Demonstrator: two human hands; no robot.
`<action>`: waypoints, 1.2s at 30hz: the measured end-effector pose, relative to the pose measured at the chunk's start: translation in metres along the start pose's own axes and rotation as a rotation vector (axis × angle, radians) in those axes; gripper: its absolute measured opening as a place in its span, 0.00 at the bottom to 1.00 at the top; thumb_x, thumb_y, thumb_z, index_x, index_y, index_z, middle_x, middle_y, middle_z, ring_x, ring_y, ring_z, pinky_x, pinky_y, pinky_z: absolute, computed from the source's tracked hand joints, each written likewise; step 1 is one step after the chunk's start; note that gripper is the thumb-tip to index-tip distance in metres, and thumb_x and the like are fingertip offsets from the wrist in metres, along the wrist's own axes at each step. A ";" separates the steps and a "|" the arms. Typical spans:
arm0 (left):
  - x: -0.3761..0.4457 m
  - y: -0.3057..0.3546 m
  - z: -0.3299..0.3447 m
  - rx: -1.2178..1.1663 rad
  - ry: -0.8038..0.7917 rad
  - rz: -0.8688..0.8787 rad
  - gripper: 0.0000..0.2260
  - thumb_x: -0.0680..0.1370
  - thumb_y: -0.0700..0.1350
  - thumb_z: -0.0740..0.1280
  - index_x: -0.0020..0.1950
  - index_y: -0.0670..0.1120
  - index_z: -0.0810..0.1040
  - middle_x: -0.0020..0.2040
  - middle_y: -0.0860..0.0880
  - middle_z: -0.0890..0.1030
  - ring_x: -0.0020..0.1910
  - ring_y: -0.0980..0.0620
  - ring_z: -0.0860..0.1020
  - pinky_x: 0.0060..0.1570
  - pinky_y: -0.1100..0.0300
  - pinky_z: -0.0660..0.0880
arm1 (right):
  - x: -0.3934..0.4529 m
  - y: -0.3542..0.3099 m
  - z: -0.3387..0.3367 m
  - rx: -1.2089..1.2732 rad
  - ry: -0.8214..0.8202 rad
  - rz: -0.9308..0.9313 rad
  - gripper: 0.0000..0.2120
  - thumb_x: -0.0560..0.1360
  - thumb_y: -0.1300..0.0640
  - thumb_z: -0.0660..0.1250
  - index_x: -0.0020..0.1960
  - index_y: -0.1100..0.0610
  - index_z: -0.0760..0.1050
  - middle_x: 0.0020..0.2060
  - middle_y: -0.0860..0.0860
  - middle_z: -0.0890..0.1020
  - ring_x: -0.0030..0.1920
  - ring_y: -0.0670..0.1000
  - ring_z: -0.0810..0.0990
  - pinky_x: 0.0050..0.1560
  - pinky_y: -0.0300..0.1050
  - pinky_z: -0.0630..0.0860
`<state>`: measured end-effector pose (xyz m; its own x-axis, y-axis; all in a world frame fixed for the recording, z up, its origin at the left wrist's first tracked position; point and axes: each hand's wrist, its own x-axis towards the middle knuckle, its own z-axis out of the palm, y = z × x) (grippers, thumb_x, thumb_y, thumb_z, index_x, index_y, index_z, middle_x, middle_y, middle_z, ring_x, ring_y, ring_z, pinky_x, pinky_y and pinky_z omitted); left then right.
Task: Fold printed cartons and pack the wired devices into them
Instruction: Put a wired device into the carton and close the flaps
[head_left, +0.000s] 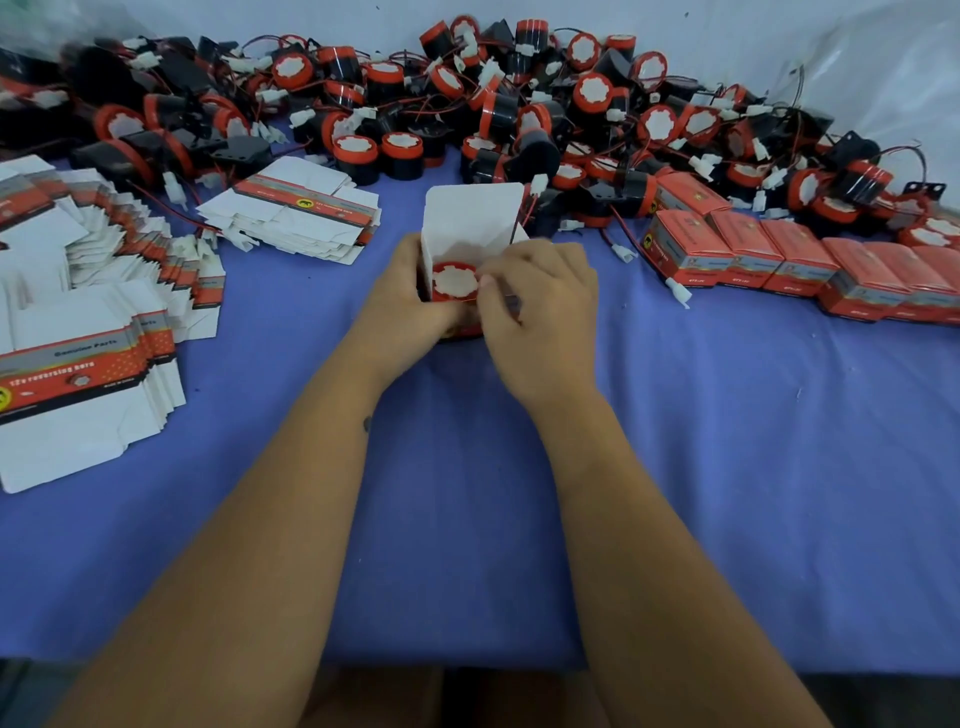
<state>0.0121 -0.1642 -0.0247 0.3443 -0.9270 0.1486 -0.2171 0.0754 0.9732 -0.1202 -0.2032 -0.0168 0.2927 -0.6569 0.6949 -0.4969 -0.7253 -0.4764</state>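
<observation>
Where both hands meet, device (455, 281) in carton (470, 223)

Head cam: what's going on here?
A person is packing wired devices into printed cartons at a blue-covered table. Both hands grip an open carton, left hand on its left side, right hand at the front, with a red-and-black device seated inside and the top flap not yet closed. Flat cartons lie at left, loose devices are piled behind, closed cartons line up at right.
</observation>
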 end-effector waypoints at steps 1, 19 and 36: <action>0.000 0.001 0.000 -0.036 -0.008 -0.018 0.19 0.73 0.41 0.71 0.59 0.57 0.71 0.55 0.56 0.81 0.53 0.60 0.80 0.50 0.61 0.78 | 0.001 0.000 -0.001 0.094 0.087 0.054 0.08 0.75 0.61 0.63 0.42 0.60 0.80 0.42 0.53 0.79 0.46 0.55 0.73 0.48 0.48 0.69; -0.002 0.004 0.007 0.099 0.074 -0.027 0.08 0.78 0.48 0.67 0.54 0.61 0.74 0.49 0.62 0.82 0.48 0.66 0.80 0.39 0.71 0.74 | 0.023 0.023 -0.013 0.864 0.022 1.039 0.11 0.80 0.58 0.63 0.54 0.67 0.76 0.45 0.52 0.79 0.45 0.51 0.79 0.49 0.46 0.75; 0.002 0.000 0.010 0.179 0.083 0.000 0.10 0.79 0.48 0.67 0.59 0.53 0.73 0.49 0.57 0.81 0.49 0.57 0.80 0.44 0.61 0.77 | 0.017 -0.019 -0.025 0.768 -0.111 0.339 0.09 0.68 0.62 0.60 0.38 0.60 0.79 0.41 0.54 0.80 0.54 0.60 0.75 0.57 0.53 0.74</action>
<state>0.0033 -0.1697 -0.0259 0.4167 -0.8930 0.1702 -0.3742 0.0022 0.9274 -0.1265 -0.1953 0.0178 0.3264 -0.8513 0.4109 0.1094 -0.3977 -0.9110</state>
